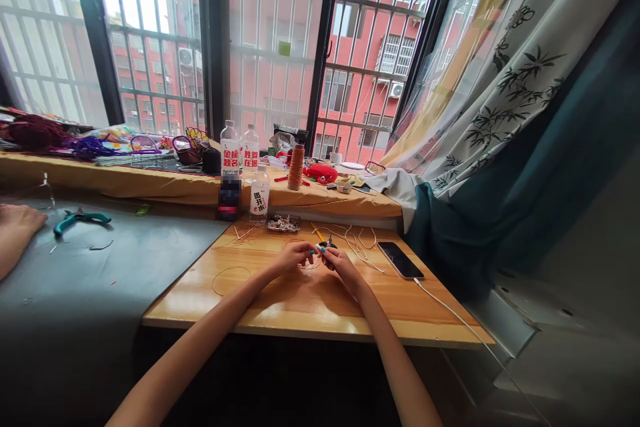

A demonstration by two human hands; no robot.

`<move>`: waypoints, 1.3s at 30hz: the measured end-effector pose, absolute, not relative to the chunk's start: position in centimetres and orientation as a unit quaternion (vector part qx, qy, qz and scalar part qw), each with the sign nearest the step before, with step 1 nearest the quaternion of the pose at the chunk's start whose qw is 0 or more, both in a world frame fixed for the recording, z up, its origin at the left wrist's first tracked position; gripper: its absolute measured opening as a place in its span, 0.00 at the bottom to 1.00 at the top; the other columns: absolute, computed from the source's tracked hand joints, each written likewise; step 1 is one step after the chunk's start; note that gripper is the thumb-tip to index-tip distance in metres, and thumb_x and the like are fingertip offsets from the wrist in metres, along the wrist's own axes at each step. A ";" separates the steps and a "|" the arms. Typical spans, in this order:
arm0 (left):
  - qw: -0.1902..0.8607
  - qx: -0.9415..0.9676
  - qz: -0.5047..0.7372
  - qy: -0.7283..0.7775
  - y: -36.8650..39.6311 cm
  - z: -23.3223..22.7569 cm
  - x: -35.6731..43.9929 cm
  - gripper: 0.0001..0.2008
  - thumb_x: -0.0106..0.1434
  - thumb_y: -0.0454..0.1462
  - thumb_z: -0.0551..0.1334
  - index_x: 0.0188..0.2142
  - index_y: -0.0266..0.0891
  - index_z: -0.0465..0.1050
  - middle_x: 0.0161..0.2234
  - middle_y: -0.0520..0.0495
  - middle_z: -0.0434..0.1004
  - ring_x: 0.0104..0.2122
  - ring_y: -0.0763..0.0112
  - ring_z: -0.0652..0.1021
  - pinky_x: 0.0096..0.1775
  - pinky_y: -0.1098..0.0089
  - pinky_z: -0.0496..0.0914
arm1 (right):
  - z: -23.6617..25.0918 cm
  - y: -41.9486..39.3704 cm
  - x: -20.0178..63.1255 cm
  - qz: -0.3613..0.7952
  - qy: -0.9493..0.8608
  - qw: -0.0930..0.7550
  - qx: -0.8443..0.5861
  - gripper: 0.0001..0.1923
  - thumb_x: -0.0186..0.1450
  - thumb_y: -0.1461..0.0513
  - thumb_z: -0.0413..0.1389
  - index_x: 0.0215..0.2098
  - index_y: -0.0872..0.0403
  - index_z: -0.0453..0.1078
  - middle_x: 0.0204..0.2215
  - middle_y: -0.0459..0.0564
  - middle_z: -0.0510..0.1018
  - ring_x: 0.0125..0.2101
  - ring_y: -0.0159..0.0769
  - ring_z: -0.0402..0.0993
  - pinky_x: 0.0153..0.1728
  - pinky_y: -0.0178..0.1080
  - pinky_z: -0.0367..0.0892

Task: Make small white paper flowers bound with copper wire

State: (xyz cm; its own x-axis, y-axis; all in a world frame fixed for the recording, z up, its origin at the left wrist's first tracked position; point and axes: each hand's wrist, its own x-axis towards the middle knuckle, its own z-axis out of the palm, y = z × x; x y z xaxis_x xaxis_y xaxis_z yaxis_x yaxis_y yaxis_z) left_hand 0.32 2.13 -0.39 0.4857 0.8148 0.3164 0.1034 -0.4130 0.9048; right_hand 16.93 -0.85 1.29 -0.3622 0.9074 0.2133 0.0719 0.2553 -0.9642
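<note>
Over the wooden table my left hand [294, 257] and my right hand [340, 265] meet, fingertips pinched together. Between them is a small whitish piece, too small to name; a thin brown thread [311, 264] seems to run beneath. I cannot tell which hand bears the piece. Blue nail colour shows on both hands. Just behind my fingers is a dark round object [327, 245], partly hidden, with a yellow stick [319, 233] beside it. A loop of brown thread [231, 269] lies on the wood to the left.
A phone [401, 260] with a white cable lies at right, near white cords [357, 247]. Behind stand a water bottle [259, 197], a tray of small bits [283, 223] and a brown thread spool [296, 168]. At left are teal pliers [83, 220] and another person's hand [21, 221].
</note>
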 end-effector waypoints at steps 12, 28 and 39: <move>0.090 0.887 0.326 0.314 0.1 0.4 0.0 0.12 0.56 0.32 0.50 0.37 0.40 0.69 0.28 0.48 0.70 0.26 0.74 0.68 0.30 0.76 0.59 | -0.2 0.6 17.1 0.328 -0.703 0.418 -0.473 0.15 0.54 0.53 0.48 0.19 0.55 0.64 0.16 0.43 0.62 0.20 0.29 0.58 0.24 0.33 0.52; 0.104 0.850 0.353 0.377 0.2 0.6 -0.1 0.08 0.55 0.34 0.52 0.32 0.40 0.69 0.32 0.47 0.70 0.30 0.71 0.69 0.31 0.75 0.59 | -0.3 -0.4 16.8 0.302 -0.799 0.318 -0.411 0.14 0.58 0.56 0.47 0.25 0.56 0.70 0.22 0.46 0.69 0.26 0.31 0.63 0.29 0.33 0.55; 0.306 0.786 0.429 0.323 1.5 0.1 0.6 0.10 0.53 0.32 0.49 0.27 0.34 0.69 0.19 0.52 0.67 0.18 0.80 0.63 0.22 0.78 0.59 | 1.5 -1.5 16.7 0.458 -0.727 0.363 -0.361 0.18 0.52 0.50 0.52 0.26 0.57 0.69 0.17 0.42 0.58 0.20 0.26 0.51 0.21 0.32 0.46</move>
State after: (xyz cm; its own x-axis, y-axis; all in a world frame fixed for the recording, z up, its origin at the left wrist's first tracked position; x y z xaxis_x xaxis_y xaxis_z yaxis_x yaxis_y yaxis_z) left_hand 0.58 1.55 0.10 0.4242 0.7702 0.4763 0.2453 -0.6041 0.7582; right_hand 16.74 -1.50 1.54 -0.4766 0.8567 0.1974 0.1927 0.3208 -0.9273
